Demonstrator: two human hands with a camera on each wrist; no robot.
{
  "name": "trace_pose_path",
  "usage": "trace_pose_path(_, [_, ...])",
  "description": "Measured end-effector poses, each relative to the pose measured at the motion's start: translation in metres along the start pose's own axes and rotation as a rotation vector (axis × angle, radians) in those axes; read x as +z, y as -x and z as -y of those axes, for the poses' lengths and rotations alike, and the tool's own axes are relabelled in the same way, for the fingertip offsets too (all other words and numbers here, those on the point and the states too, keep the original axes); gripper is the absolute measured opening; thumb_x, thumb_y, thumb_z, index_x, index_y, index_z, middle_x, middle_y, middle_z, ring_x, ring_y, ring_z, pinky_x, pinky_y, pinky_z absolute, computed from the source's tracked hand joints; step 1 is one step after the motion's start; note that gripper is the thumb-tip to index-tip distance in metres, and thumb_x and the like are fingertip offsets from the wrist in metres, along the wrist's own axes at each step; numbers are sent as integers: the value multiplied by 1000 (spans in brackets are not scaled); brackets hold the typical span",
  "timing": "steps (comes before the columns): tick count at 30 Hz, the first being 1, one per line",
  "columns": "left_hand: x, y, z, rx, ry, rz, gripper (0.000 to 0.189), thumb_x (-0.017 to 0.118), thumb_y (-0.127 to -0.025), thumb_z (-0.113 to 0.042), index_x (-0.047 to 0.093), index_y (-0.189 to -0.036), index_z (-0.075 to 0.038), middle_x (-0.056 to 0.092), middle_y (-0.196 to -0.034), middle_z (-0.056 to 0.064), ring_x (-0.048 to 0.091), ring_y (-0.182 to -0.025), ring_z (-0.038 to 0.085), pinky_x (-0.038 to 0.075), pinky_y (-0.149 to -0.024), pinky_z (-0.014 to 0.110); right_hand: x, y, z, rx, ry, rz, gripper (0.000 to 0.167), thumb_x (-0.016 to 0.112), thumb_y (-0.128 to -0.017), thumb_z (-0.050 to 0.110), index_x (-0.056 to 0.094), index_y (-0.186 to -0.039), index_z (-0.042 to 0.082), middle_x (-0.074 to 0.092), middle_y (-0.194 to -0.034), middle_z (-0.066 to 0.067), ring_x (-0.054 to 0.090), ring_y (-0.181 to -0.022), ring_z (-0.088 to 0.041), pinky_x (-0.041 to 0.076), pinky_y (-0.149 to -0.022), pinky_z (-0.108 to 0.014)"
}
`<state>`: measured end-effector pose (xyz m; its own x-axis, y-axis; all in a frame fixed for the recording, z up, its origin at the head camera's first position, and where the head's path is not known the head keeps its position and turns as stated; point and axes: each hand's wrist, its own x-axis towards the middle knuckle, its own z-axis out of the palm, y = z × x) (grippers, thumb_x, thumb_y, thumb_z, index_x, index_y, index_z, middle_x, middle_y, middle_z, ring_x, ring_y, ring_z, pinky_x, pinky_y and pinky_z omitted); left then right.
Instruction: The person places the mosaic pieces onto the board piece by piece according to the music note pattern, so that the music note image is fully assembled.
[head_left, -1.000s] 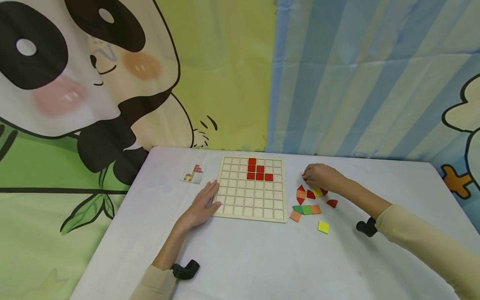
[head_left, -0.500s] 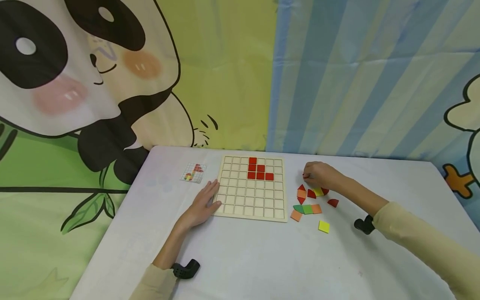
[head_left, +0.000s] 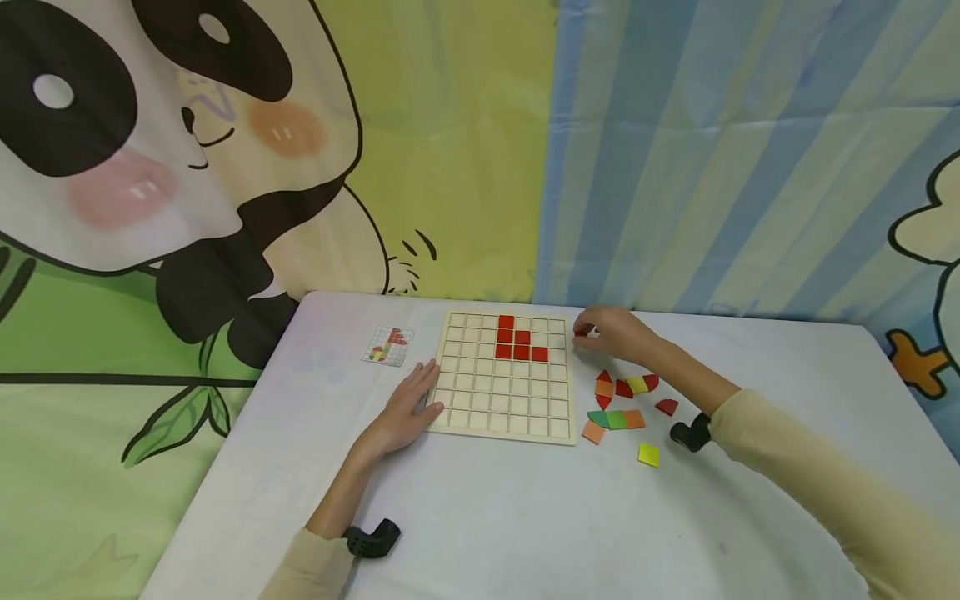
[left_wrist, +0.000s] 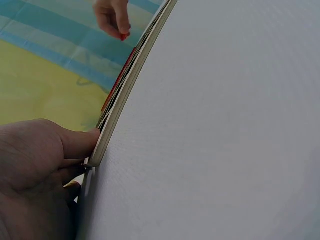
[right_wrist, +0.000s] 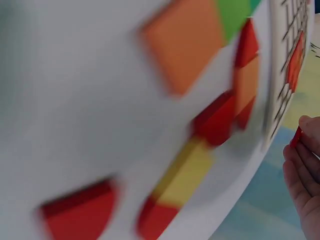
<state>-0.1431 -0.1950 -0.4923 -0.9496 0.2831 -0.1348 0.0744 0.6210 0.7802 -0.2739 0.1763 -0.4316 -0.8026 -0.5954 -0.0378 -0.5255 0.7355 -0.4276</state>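
A pale wooden grid board (head_left: 480, 392) lies on the table, with several red square tiles (head_left: 521, 352) set in its upper cells. Against the board's left edge rests my left hand (head_left: 405, 407), its fingers extended; the left wrist view shows the thumb (left_wrist: 82, 144) touching the rim. Just off the board's upper right corner, my right hand (head_left: 613, 331) pinches a small red piece (right_wrist: 296, 136) between thumb and fingertips. Its exact shape is mostly hidden by the fingers. Below that hand lie loose pieces, among them a red quarter-round piece (head_left: 667, 407) and a yellow square (head_left: 648, 454).
A small printed card (head_left: 387, 345) with a coloured grid pattern lies left of the board. Orange tiles (head_left: 593, 432) and a green square (head_left: 616, 419) sit right of the board. A printed cloth (head_left: 465, 150) hangs behind the white table (head_left: 495, 517).
My right hand has moved left from above the loose pieces to the board's upper right corner, carrying the red piece. The yellow and red pieces beneath it are now uncovered. My left hand stays put.
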Motion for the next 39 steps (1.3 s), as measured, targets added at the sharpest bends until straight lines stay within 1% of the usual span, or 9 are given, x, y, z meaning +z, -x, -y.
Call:
trace_pose_path(3, [0, 0, 0, 10, 2, -6, 67, 56, -105, -14, 24, -162, 2, 14, -174, 15, 0, -161, 40, 3, -126, 67, 4, -22, 11, -62, -21, -27, 11, 74, -95, 10, 75, -99, 1, 74, -96, -13, 69, -90, -28, 60, -81, -44])
trace_pose_path(7, [1, -2, 0, 19, -3, -5, 67, 55, -105, -14, 24, -162, 2, 14, -174, 15, 1, -161, 40, 4, -126, 67, 12, -50, 22, -92, -27, -48, 11, 73, -96, 12, 74, -97, 0, 73, -92, -14, 66, -83, -27, 56, -75, -42])
trace_pose_path(10, [2, -3, 0, 19, -2, 0, 67, 55, -105, -13, 24, -162, 2, 13, -174, 15, 0, -161, 39, 4, -126, 67, 18, -67, 25, -109, -12, -34, 14, 71, -97, 12, 74, -97, -2, 73, -90, -15, 64, -80, -27, 54, -73, -40])
trace_pose_path(14, [2, -5, -2, 3, -6, 18, 68, 55, -105, -14, 22, -163, 0, 11, -175, 13, -2, -162, 37, 2, -127, 66, 25, -80, 29, -92, 25, 13, 16, 69, -99, 14, 74, -99, -1, 74, -92, -14, 64, -82, -26, 54, -76, -38])
trace_pose_path(18, [0, -6, -3, -6, -18, 29, 68, 54, -106, -14, 21, -163, -1, 10, -175, 12, -3, -162, 36, 2, -127, 64, 25, -86, 32, -97, 36, 33, 16, 68, -100, 13, 76, -98, -1, 75, -94, -14, 66, -84, -28, 56, -78, -39])
trace_pose_path(24, [-4, -4, -4, -10, -30, 27, 68, 54, -106, -14, 20, -163, 0, 10, -175, 13, -3, -162, 36, 2, -127, 64, 26, -85, 29, -187, 20, 7, 12, 68, -97, 3, 78, -96, -4, 74, -101, -19, 69, -97, -36, 58, -85, -44])
trace_pose_path(28, [-4, -2, -2, -9, -26, 25, 69, 54, -105, -14, 20, -163, 1, 10, -175, 14, -3, -162, 38, 2, -126, 66, 30, -87, 29, -237, 45, 1, 10, 68, -97, 2, 78, -96, -2, 74, -103, -18, 70, -97, -36, 59, -86, -44])
trace_pose_path(35, [-2, -1, 0, -5, -13, 19, 68, 55, -105, -15, 22, -163, 1, 11, -174, 15, -3, -161, 39, 0, -126, 66, 34, -85, 32, -210, 47, 10, 11, 67, -98, 2, 78, -96, -1, 73, -103, -18, 70, -95, -34, 59, -85, -44])
trace_pose_path(39, [-2, 0, 0, -8, -17, 21, 68, 54, -106, -15, 22, -163, 1, 11, -174, 15, -3, -162, 38, 0, -127, 65, 31, -82, 36, -202, 67, 44, 16, 63, -100, 3, 78, -105, -3, 75, -108, -20, 71, -102, -35, 59, -90, -44])
